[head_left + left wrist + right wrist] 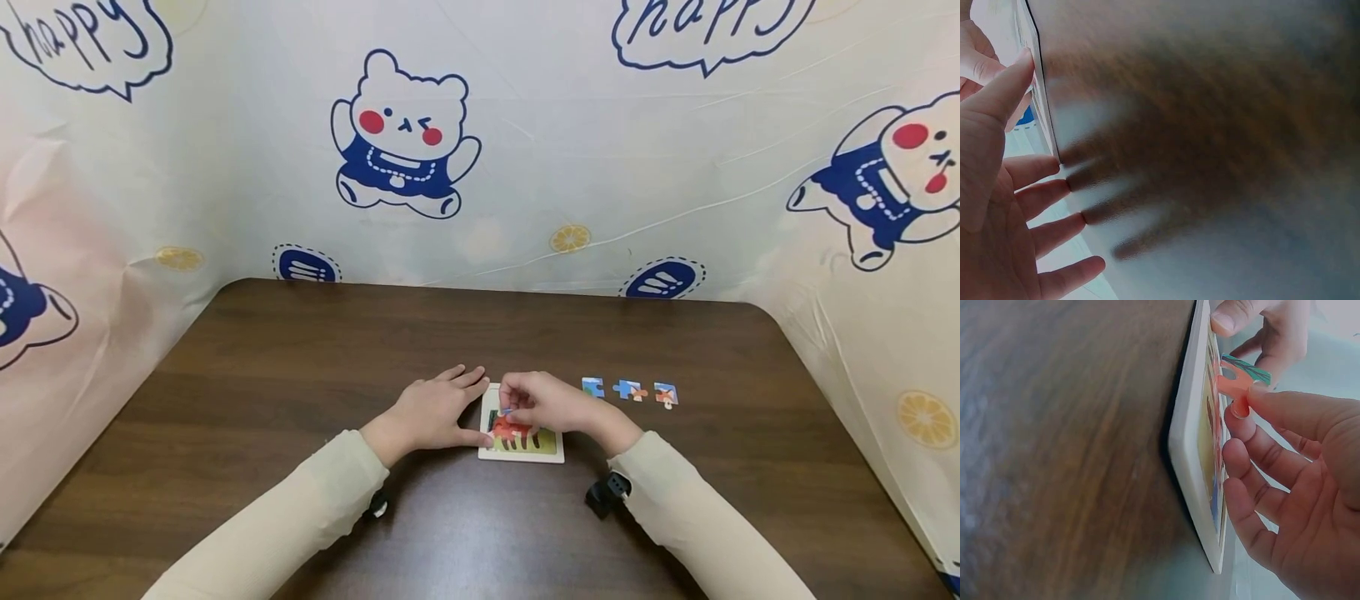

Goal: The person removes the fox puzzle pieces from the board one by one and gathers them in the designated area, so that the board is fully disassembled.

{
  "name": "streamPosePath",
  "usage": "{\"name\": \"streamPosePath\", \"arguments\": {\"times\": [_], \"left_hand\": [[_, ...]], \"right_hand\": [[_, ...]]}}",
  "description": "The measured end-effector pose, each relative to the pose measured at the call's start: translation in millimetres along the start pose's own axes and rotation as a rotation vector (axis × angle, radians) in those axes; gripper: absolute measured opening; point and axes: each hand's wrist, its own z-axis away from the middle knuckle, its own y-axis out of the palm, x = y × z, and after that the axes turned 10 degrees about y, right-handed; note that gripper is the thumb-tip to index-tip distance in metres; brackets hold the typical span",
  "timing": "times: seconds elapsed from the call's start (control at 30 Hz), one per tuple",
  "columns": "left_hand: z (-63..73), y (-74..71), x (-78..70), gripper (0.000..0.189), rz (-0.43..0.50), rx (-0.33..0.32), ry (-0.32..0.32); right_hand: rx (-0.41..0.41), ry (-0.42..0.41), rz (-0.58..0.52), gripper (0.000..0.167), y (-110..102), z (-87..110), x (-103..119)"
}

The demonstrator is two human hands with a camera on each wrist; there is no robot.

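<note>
A small puzzle board (pixel 525 457) with a pale rim lies on the table, its picture showing an orange striped animal on yellow-green ground. My right hand (pixel 551 402) is above it and pinches a puzzle piece (pixel 1240 383), orange with a green part, between thumb and index finger. In the right wrist view that piece stands tilted close to the board's face. Spread fingers of my left hand (pixel 437 410) rest at the board's left side, with the thumb on its lower left edge. My right hand covers part of the picture in the head view.
To the right of the board lie three loose puzzle pieces in a row: a blue and green one (pixel 592 387), a mostly blue one (pixel 628 389) and a blue and orange one (pixel 664 394). The brown table (pixel 360 333) meets a printed cloth (pixel 525 167) behind.
</note>
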Motion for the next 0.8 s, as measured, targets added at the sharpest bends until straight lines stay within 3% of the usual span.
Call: {"name": "streamPosePath", "arguments": {"times": [0.5,0.8], "left_hand": [[-0.1,1.0,0.7,0.096,-0.012,0.003,0.001],[0.6,0.2,-0.4,0.095,-0.003,0.003,-0.004]], "right_hand": [[-0.009,-0.015,-0.094,0.004,-5,9.1,1],[-0.071,-0.049,-0.027,0.005,-15,18.5,-8]]}}
